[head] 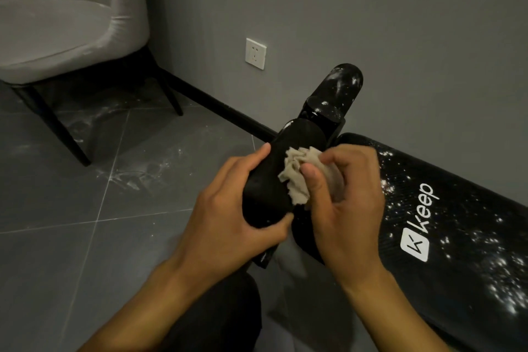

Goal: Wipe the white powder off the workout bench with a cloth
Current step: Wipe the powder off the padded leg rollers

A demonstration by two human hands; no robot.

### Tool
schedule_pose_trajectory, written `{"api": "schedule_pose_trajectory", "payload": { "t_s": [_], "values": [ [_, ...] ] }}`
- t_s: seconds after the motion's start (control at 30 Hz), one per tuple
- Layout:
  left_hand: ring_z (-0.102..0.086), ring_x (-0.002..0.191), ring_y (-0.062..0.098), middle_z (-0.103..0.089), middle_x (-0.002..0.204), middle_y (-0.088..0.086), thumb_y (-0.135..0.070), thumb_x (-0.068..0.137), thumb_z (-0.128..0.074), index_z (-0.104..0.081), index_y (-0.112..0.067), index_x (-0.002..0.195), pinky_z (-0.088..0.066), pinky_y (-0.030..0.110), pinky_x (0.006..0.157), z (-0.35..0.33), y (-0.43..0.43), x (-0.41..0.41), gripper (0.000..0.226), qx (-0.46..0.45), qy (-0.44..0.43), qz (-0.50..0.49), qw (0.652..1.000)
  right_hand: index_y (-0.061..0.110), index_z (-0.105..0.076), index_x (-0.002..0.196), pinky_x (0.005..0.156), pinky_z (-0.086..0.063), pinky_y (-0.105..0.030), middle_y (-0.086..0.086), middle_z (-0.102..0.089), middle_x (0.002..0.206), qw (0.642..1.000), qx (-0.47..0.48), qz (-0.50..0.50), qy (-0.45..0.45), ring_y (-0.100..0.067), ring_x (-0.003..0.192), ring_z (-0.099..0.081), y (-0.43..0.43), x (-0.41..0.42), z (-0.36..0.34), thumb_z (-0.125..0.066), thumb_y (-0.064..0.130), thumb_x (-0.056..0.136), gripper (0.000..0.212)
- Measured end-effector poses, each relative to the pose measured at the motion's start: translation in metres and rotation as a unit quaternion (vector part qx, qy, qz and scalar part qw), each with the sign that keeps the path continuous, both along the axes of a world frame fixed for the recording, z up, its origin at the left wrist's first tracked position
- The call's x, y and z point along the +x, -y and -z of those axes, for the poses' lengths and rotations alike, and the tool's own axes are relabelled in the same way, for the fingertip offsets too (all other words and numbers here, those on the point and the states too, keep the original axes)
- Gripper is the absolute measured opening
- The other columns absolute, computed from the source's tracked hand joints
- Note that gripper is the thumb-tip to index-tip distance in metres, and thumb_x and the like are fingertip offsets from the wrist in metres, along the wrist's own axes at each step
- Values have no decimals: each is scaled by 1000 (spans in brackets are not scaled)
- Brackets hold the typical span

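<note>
The black workout bench [445, 226] runs from the centre to the lower right, its pad marked "Keep" and speckled with white powder [503, 277]. At its near end is a black foam roller [274, 168], gripped from the left and below by my left hand [228, 217]. My right hand [345, 197] is shut on a crumpled beige cloth [297, 177] and presses it against the roller's right side. A second roller [340, 88] farther back carries white smears.
A pale upholstered chair [57, 23] with black legs stands at the upper left. Powder streaks [134, 177] lie on the grey tiled floor. A white wall socket [255, 53] is on the grey wall behind. My dark trouser knee [228, 317] is at the bottom.
</note>
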State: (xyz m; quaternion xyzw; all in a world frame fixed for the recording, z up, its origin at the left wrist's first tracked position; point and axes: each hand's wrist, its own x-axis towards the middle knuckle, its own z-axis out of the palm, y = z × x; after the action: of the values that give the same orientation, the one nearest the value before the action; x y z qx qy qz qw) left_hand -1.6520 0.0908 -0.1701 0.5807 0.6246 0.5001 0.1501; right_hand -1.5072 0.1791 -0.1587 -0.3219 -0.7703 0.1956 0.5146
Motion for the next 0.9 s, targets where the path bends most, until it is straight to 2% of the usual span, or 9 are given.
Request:
{"api": "schedule_pose_trajectory", "payload": {
  "t_s": [0.13, 0.27, 0.37, 0.47, 0.53, 0.63, 0.73, 0.83, 0.9],
  "values": [
    [-58, 119, 3, -56, 131, -12, -40, 70, -85, -43, -22, 151, -47, 11, 91, 2, -1, -1, 93, -7, 6, 3, 1000, 6, -63, 121, 90, -41, -11, -8, -45, 117, 999, -22, -36, 28, -3, 110, -49, 17, -2, 3, -62, 39, 91, 44],
    [-61, 115, 7, -57, 129, -10, -41, 70, -84, -42, -22, 151, -50, 17, 90, 4, -1, -2, 93, -1, 14, 4, 1000, -1, -72, 97, 84, -44, -14, -16, -55, 100, 992, 95, -79, 37, -11, 93, -56, 18, 1, -2, -71, 11, 88, 16],
    [-60, 114, 6, -56, 127, -10, -37, 70, -86, -42, -22, 151, -50, 16, 88, 5, -1, -2, 94, 1, 9, 4, 1000, 0, -70, 101, 86, -45, -15, -18, -58, 99, 983, 145, -102, 53, -13, 94, -56, 6, 7, 3, -70, 8, 89, 14],
    [-56, 119, 3, -53, 131, -10, -36, 70, -88, -42, -23, 151, -50, 12, 86, 4, -1, 0, 94, -2, 2, -3, 1000, -1, -66, 107, 88, -41, -11, -14, -59, 106, 998, 53, -3, 29, -4, 99, -55, -15, 6, 5, -65, 8, 92, 17],
    [-55, 120, 3, -52, 132, -11, -36, 69, -87, -42, -25, 151, -50, 11, 86, 4, -1, 1, 94, -3, 8, -4, 1000, -2, -66, 110, 87, -42, -12, -14, -58, 107, 1000, 24, 7, 18, -4, 101, -55, -14, 4, 6, -62, 5, 93, 18],
    [-58, 117, 4, -54, 132, -11, -36, 68, -89, -42, -26, 151, -49, 13, 89, 7, -1, -1, 96, -4, 23, -1, 1000, -2, -67, 107, 88, -43, -16, -17, -55, 104, 993, 89, -77, 19, -10, 101, -55, 6, 5, 13, -58, 5, 94, 18],
    [-59, 116, 3, -55, 130, -14, -36, 66, -88, -41, -30, 151, -50, 15, 89, 7, -1, -2, 97, -7, 21, -5, 1000, 3, -63, 109, 88, -43, -16, -13, -55, 103, 981, 138, -132, 29, -6, 101, -54, 8, 7, 14, -58, 8, 93, 17],
    [-55, 119, 1, -52, 132, -15, -39, 69, -86, -40, -32, 151, -51, 14, 88, 6, 0, -1, 94, -6, 15, -4, 1000, 0, -66, 107, 88, -42, -13, -12, -54, 106, 995, 91, -22, 17, 0, 102, -51, -14, 6, 13, -62, 4, 93, 16],
    [-54, 121, 0, -51, 133, -16, -38, 70, -86, -40, -32, 151, -50, 13, 88, 5, 0, 0, 93, -6, 15, -3, 1000, -4, -65, 110, 84, -43, -13, -15, -55, 105, 999, 31, -3, 5, -1, 100, -53, -17, 7, 17, -60, 7, 94, 20]
  ]
}}
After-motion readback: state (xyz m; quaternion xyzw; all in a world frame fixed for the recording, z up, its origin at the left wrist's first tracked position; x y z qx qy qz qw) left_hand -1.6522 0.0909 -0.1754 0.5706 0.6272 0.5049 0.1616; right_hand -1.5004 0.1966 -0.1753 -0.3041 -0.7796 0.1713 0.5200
